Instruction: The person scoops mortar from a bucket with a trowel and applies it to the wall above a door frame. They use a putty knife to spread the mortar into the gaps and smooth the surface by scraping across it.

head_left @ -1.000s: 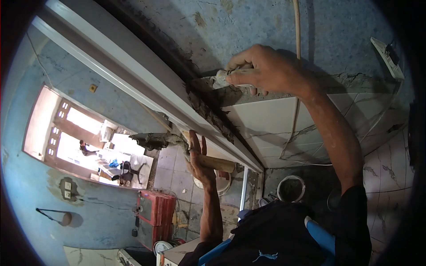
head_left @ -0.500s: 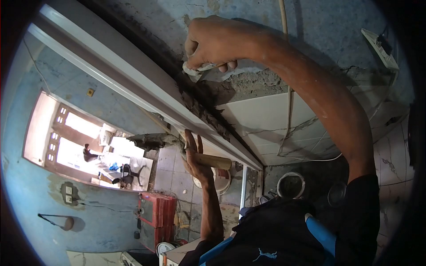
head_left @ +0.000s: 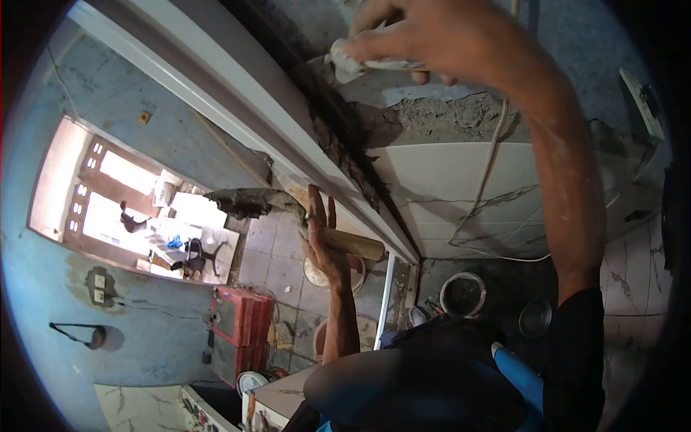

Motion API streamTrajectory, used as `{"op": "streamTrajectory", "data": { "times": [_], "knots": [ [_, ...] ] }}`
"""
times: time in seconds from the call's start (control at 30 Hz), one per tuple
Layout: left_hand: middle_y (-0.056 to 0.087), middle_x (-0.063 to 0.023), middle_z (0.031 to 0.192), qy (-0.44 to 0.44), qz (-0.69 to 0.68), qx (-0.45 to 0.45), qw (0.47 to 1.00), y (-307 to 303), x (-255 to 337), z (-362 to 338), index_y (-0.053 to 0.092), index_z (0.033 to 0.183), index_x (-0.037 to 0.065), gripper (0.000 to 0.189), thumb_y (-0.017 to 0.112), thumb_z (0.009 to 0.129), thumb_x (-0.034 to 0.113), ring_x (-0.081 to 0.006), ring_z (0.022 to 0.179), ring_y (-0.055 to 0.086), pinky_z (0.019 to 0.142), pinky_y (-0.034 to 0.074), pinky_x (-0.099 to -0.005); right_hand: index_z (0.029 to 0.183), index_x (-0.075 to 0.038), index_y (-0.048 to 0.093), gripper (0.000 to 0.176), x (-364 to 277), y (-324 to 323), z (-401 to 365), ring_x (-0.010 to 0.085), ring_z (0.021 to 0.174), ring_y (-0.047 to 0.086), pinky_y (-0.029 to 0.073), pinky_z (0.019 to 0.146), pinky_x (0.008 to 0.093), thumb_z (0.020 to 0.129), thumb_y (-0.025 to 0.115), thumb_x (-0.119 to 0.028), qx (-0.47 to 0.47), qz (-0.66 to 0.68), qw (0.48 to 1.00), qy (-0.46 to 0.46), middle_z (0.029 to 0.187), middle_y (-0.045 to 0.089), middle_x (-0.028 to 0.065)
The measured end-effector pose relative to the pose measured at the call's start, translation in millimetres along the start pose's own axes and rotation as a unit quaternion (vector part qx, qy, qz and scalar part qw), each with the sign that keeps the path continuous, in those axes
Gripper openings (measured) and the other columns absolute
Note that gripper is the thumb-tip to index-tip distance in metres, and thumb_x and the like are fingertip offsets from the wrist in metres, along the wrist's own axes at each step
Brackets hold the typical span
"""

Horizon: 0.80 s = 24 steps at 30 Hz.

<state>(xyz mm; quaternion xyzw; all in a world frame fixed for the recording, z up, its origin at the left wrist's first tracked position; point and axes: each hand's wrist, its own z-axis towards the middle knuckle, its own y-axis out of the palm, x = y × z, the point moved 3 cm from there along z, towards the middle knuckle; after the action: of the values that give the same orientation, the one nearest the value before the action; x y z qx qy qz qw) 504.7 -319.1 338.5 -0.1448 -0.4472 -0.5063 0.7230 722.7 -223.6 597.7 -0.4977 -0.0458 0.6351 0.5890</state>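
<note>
My left hand (head_left: 324, 241) holds a trowel by its wooden handle (head_left: 356, 245), its fingers stretched up beside the white door frame (head_left: 237, 93). Grey mortar clings to the trowel blade (head_left: 252, 203), which points left. My right hand (head_left: 425, 43), slightly blurred, is closed round a small scraper (head_left: 350, 63) with a pale, smeared blade, at the wall by the frame's dark edge. Fingers hide most of its handle. Rough mortar (head_left: 439, 119) shows on the wall beneath this hand, above white marbled tiles (head_left: 461, 173).
A cable (head_left: 497, 144) hangs down the tiled wall. On the floor stand a round mortar-smeared bucket (head_left: 463, 295) and a smaller round container (head_left: 535, 317). Beyond the frame are a red cabinet (head_left: 248, 324), a pale bucket (head_left: 313, 273) and a bright window opening (head_left: 108, 209).
My right hand has moved up and right along the wall with the scraper. My left hand still holds the trowel, whose blade now shows more fully. The view has shifted slightly.
</note>
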Motion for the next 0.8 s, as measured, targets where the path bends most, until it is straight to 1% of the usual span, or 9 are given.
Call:
{"op": "streamTrajectory", "data": {
  "times": [0.07,0.1,0.13,0.2,0.23,0.3,0.43,0.53,0.8],
  "knots": [
    [0.032,-0.024,0.142,-0.005,0.001,0.006,1.0,1.5,3.5,-0.7,0.029,0.134,-0.015,0.06,0.032,0.096,0.031,-0.0326,0.135,0.028,0.111,0.027,-0.0492,0.077,0.007,0.067,0.025,-5.4,-11.5,-6.2,0.0065,0.04,0.048,0.034,0.036,0.0228,0.087,0.061,-0.016,-0.082,0.068,0.985,0.138,0.053,0.059,0.0062],
    [0.032,-0.024,0.142,-0.006,0.0,0.007,1.0,1.1,3.2,-1.2,0.029,0.134,-0.015,0.06,0.032,0.096,0.031,-0.0326,0.135,0.028,0.111,0.027,-0.0492,0.078,0.006,0.067,0.023,-3.2,-2.7,-16.7,0.0079,0.041,0.05,0.036,0.038,0.0262,0.086,0.062,-0.015,0.015,-0.03,0.996,0.078,0.056,0.061,0.0078],
    [0.033,-0.024,0.142,-0.004,0.004,0.003,1.0,0.7,2.7,-0.6,0.029,0.134,-0.015,0.06,0.032,0.096,0.031,-0.0327,0.135,0.029,0.111,0.028,-0.0491,0.078,0.006,0.067,0.023,10.5,7.7,-20.7,0.0079,0.041,0.05,0.036,0.038,0.0262,0.086,0.062,-0.015,0.016,-0.031,0.996,0.077,0.056,0.061,0.0078],
    [0.033,-0.0241,0.142,-0.001,0.011,-0.004,1.0,-0.5,2.1,-0.5,0.029,0.134,-0.015,0.06,0.032,0.096,0.031,-0.0328,0.135,0.029,0.11,0.028,-0.0489,0.096,0.004,0.067,0.032,34.0,21.6,-27.2,0.0119,0.046,0.06,0.046,0.039,0.0235,0.084,0.067,-0.025,0.084,-0.041,0.993,0.073,0.069,0.067,0.0126],
    [0.033,-0.024,0.142,0.0,0.007,-0.003,1.0,-0.9,1.5,-0.4,0.029,0.134,-0.015,0.06,0.032,0.095,0.031,-0.0327,0.135,0.03,0.11,0.028,-0.0488,0.096,0.004,0.067,0.032,39.1,25.3,-27.7,0.0119,0.046,0.06,0.046,0.039,0.0235,0.084,0.067,-0.025,0.088,-0.04,0.993,0.074,0.069,0.067,0.0126],
    [0.033,-0.0239,0.142,0.0,0.004,-0.006,1.0,-1.9,-0.4,-1.4,0.029,0.134,-0.015,0.06,0.032,0.095,0.031,-0.0326,0.134,0.03,0.11,0.029,-0.0487,0.097,0.003,0.067,0.031,49.4,33.4,-28.2,0.0112,0.048,0.06,0.045,0.038,0.0219,0.084,0.067,-0.025,0.042,-0.019,0.993,0.109,0.075,0.068,0.0123],
    [0.033,-0.0236,0.143,0.0,0.007,-0.005,1.0,1.6,3.1,0.1,0.025,0.136,-0.014,0.061,0.032,0.095,0.031,-0.0317,0.135,0.03,0.11,0.028,-0.049,0.098,0.002,0.068,0.031,65.6,48.0,-25.8,0.0117,0.049,0.061,0.045,0.038,0.0219,0.084,0.068,-0.026,0.05,-0.01,0.99,0.133,0.076,0.068,0.0118],
    [0.032,-0.0235,0.143,0.004,0.012,-0.011,1.0,2.0,4.6,-0.3,0.022,0.138,-0.012,0.061,0.032,0.095,0.03,-0.0312,0.135,0.03,0.111,0.027,-0.0491,0.099,0.0,0.068,0.032,67.5,54.0,-20.8,0.0119,0.051,0.062,0.046,0.039,0.0227,0.082,0.068,-0.027,0.08,-0.009,0.988,0.129,0.076,0.068,0.0119],
    [0.032,-0.0231,0.143,-0.001,0.007,-0.008,1.0,1.3,2.3,-1.9,0.022,0.138,-0.012,0.059,0.03,0.096,0.028,-0.0309,0.136,0.028,0.111,0.027,-0.0487,0.1,0.0,0.069,0.035,73.8,54.2,-0.5,0.0123,0.052,0.061,0.047,0.043,0.0236,0.082,0.069,-0.029,0.023,-0.011,0.995,0.094,0.076,0.068,0.0116]
  ]
}}
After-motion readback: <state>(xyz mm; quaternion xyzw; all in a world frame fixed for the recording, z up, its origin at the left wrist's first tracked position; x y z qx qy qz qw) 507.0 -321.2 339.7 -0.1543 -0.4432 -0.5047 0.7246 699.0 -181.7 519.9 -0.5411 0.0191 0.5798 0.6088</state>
